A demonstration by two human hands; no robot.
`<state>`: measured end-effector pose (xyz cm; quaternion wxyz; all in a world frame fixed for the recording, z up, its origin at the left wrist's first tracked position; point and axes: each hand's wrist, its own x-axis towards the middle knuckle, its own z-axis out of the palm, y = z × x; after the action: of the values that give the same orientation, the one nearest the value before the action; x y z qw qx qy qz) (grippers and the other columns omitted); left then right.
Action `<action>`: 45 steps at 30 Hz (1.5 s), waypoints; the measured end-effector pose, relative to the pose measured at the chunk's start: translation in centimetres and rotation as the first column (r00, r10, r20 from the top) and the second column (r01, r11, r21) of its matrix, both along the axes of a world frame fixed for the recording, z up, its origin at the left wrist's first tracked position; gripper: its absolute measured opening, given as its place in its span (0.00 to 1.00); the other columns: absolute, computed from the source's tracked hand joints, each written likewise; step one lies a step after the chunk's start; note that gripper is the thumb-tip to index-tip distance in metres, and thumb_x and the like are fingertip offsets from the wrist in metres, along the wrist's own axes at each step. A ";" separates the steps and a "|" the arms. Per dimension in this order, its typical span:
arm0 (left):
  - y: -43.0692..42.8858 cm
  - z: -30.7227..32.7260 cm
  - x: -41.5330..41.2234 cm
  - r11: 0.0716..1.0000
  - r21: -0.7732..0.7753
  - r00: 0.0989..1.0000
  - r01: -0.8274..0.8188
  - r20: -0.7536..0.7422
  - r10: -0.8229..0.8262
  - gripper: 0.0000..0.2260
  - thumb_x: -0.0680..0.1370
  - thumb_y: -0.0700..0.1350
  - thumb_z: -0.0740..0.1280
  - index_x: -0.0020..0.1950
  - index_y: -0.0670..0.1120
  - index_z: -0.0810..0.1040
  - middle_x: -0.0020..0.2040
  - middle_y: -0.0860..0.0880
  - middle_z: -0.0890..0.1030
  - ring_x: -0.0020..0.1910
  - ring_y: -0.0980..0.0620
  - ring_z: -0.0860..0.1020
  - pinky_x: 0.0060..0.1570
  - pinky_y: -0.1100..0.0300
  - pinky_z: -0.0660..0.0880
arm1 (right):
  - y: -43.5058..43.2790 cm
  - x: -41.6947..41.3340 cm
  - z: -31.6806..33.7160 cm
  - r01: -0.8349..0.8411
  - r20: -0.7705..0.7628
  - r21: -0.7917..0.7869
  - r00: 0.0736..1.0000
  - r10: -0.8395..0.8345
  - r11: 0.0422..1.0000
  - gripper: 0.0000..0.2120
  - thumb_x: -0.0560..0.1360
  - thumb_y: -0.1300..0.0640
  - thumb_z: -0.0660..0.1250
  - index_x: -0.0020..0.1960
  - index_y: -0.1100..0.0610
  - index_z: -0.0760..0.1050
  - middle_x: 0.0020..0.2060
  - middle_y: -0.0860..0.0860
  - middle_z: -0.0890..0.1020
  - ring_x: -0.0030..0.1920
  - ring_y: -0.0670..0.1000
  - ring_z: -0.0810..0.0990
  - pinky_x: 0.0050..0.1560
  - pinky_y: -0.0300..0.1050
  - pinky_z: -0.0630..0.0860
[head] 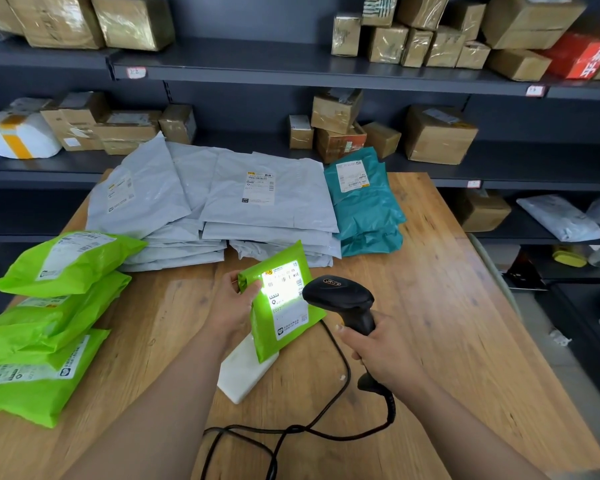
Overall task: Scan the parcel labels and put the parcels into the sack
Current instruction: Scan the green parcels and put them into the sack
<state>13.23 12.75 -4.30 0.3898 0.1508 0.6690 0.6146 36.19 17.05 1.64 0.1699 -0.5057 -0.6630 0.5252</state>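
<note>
My left hand (234, 303) holds a small green parcel (288, 336) tilted above the wooden table (447, 306), label facing up. My right hand (378, 351) grips a black barcode scanner (340, 296) by its handle, its head just right of the parcel. Bright scanner light falls on the white label (284, 292). A stack of green parcels (45, 317) lies at the table's left edge. Grey parcels (222, 206) are piled at the back, with teal parcels (364, 202) beside them on the right. No sack is in view.
A white flat object (243, 372) lies on the table under the held parcel. The scanner's black cable (291, 431) loops toward the front edge. Dark shelves (291, 67) behind hold several cardboard boxes. Floor and dark bins lie to the right.
</note>
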 end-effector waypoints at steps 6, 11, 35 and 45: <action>0.2 -0.5 -0.4 1.000 -0.010 0.999 -0.022 0.040 0.023 0.18 0.78 0.38 0.66 0.67 0.39 0.66 0.60 0.42 0.77 0.48 0.49 0.80 0.39 0.59 0.76 | -0.3 0.2 0.2 0.031 0.056 0.032 0.998 -0.033 0.999 0.11 0.73 0.56 0.70 0.43 0.65 0.75 0.26 0.50 0.73 0.30 0.49 0.74 0.35 0.44 0.71; 0.2 -0.6 -0.3 1.000 -0.011 0.999 -0.019 0.040 0.019 0.18 0.79 0.38 0.65 0.67 0.38 0.66 0.59 0.41 0.77 0.48 0.48 0.79 0.39 0.59 0.77 | -0.4 0.1 0.4 0.028 0.067 0.056 0.997 -0.032 0.998 0.12 0.73 0.56 0.70 0.44 0.66 0.75 0.27 0.51 0.73 0.29 0.48 0.73 0.34 0.43 0.70; 9.4 1.9 11.3 0.963 0.097 0.967 0.250 0.033 -0.254 0.13 0.78 0.41 0.67 0.62 0.43 0.70 0.56 0.46 0.80 0.55 0.47 0.80 0.58 0.48 0.76 | 7.2 15.0 3.4 0.502 -0.025 0.073 0.865 -0.501 0.862 0.07 0.74 0.53 0.71 0.46 0.55 0.75 0.31 0.55 0.79 0.30 0.51 0.77 0.35 0.47 0.76; 17.8 2.2 24.1 0.955 0.092 0.959 0.282 -0.016 -0.282 0.18 0.78 0.43 0.68 0.65 0.40 0.69 0.60 0.44 0.79 0.59 0.45 0.78 0.61 0.43 0.74 | 15.0 27.9 3.6 0.595 -0.095 0.052 0.802 -0.589 0.802 0.09 0.73 0.55 0.72 0.46 0.60 0.76 0.32 0.57 0.79 0.32 0.54 0.77 0.35 0.48 0.75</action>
<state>37.35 30.52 -2.05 0.4650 0.2638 0.6117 0.5832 64.09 32.01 5.26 0.3697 -0.6603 -0.4856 0.4376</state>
